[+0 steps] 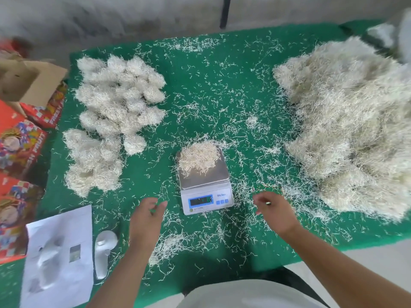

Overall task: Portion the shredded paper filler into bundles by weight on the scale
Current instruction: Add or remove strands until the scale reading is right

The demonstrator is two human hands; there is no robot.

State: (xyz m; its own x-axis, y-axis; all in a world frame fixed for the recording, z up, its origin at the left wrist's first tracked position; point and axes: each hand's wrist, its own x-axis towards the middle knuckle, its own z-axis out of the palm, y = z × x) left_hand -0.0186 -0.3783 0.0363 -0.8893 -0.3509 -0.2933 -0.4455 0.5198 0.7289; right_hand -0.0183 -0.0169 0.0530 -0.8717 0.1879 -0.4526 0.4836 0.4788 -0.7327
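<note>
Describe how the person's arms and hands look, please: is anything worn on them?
Both forearms are bare, with no sleeves or gloves in view. The left hand wears nothing that I can see. The right hand has a small ring on one of its fingers, with a dark and light glint. No watch or bracelet shows on either wrist.

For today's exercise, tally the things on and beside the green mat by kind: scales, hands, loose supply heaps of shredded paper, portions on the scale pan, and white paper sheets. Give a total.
Scale: 1
Hands: 2, left hand and right hand
Loose supply heap: 1
Portion on the scale pan: 1
White paper sheet: 1
Total: 6
</note>
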